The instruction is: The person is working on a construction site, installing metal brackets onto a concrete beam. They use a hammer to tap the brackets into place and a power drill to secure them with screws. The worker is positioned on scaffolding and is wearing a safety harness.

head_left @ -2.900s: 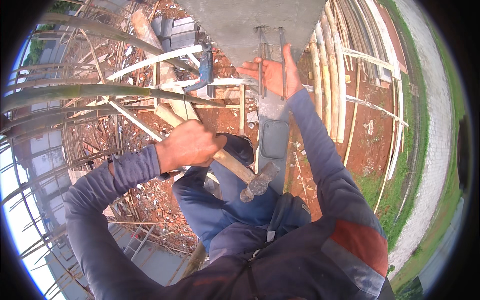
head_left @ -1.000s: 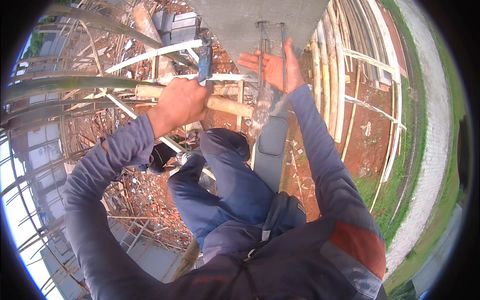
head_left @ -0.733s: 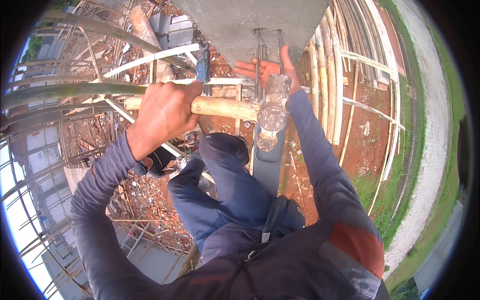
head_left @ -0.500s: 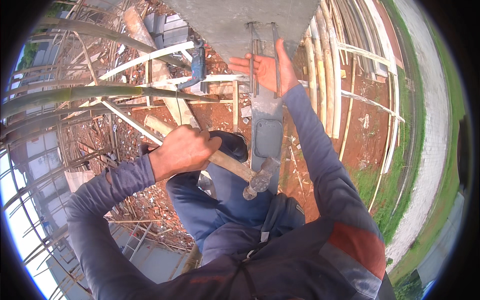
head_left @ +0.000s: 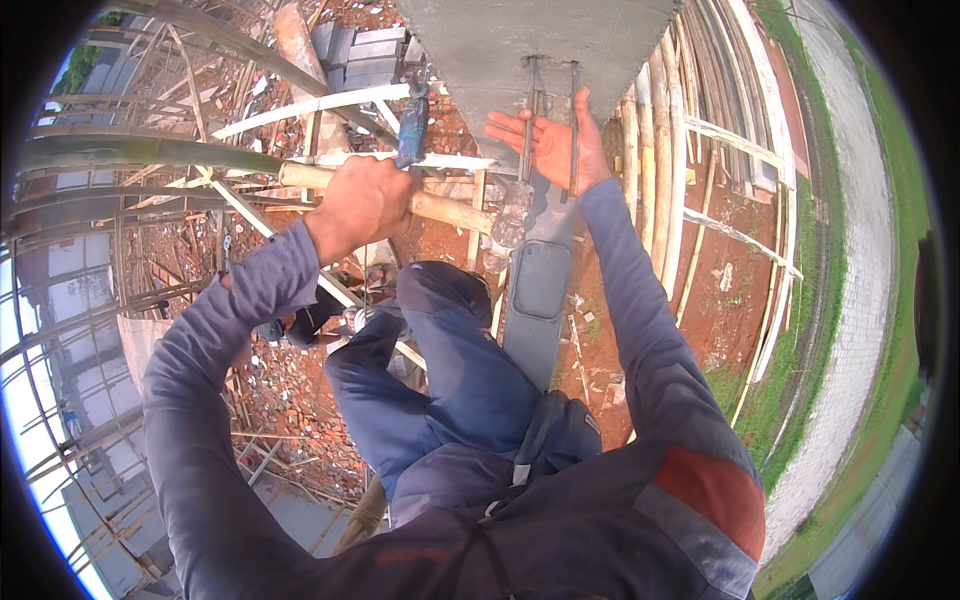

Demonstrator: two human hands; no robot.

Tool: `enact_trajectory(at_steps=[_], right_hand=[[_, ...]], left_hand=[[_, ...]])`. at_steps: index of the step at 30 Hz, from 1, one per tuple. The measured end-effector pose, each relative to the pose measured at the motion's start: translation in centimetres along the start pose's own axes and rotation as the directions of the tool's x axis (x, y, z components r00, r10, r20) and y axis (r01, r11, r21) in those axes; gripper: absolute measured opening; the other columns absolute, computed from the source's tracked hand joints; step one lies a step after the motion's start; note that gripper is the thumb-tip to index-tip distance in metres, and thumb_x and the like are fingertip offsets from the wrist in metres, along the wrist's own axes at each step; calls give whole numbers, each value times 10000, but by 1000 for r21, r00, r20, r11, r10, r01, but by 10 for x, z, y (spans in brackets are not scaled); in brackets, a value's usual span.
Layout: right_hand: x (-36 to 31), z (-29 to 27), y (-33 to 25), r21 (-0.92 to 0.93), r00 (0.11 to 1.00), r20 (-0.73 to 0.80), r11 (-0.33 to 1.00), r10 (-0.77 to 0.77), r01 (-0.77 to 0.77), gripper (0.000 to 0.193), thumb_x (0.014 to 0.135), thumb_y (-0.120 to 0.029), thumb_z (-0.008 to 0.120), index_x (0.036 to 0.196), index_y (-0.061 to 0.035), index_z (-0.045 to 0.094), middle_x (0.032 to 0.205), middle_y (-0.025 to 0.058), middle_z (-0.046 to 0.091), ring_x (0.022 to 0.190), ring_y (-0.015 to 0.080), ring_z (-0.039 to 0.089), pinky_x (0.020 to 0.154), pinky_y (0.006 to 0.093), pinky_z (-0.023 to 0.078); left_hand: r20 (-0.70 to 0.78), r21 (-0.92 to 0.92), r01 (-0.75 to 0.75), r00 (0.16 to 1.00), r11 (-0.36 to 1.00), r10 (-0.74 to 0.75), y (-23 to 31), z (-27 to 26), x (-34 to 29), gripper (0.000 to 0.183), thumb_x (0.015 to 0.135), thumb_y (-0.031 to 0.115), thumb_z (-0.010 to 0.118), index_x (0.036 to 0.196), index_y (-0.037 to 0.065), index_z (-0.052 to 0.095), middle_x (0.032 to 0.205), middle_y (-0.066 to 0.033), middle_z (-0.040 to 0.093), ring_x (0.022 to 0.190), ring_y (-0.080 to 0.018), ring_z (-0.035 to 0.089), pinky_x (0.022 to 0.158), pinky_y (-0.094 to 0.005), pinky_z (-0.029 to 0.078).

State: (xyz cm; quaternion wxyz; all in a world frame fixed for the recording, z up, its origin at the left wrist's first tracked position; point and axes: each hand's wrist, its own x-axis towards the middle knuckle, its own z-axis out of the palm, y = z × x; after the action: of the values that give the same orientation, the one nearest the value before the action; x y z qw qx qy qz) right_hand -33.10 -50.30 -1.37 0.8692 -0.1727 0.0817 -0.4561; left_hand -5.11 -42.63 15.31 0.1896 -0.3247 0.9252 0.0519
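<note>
My left hand [head_left: 365, 200] is closed around the wooden handle of a hammer [head_left: 455, 212], held level across the front of me. Its worn, slightly blurred metal head [head_left: 508, 228] is just below the lower ends of the steel bars. Two or more thin rusty bars [head_left: 573, 135] jut from a grey concrete face [head_left: 520, 30]. My right hand [head_left: 570, 150] lies behind them, palm up with fingers stretched and thumb raised, touching or very near the bars without wrapping them. Nearer me, a dark rounded rectangular slab [head_left: 540, 280] rests on the narrow grey beam [head_left: 530, 350].
A blue power tool [head_left: 412, 130] hangs by the pale timbers at left. Bamboo poles [head_left: 150, 152] cross the left side. Upright-looking round poles [head_left: 655, 170] stand right of the concrete. Far below lie red soil, brick rubble [head_left: 310, 420] and a pale paved path [head_left: 850, 300].
The hammer in my left hand has moved up and away from my lap, its head now close to the bars. My right hand keeps its place at the bars. The view has shifted slightly.
</note>
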Motion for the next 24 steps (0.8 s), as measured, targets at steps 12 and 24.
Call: enact_trajectory(at_steps=[12, 24], right_hand=[[-11, 9, 11, 293, 995, 98, 956, -12, -17, 1204, 808, -909, 233, 1474, 92, 293, 1089, 112, 538, 1016, 236, 548, 974, 407, 451], [-22, 23, 9, -109, 992, -94, 992, -82, 71, 641, 995, -300, 539, 1495, 34, 317, 997, 31, 501, 903, 147, 512, 834, 339, 448]], left_hand=[[-3, -177, 523, 847, 834, -532, -4, 79, -92, 173, 726, 200, 671, 857, 91, 638, 639, -151, 646, 631, -346, 668, 582, -457, 522], [229, -681, 728, 106, -81, -968, 75, 163, -132, 277, 762, 229, 657, 971, 67, 736, 879, -260, 688, 867, -452, 665, 791, -527, 521]])
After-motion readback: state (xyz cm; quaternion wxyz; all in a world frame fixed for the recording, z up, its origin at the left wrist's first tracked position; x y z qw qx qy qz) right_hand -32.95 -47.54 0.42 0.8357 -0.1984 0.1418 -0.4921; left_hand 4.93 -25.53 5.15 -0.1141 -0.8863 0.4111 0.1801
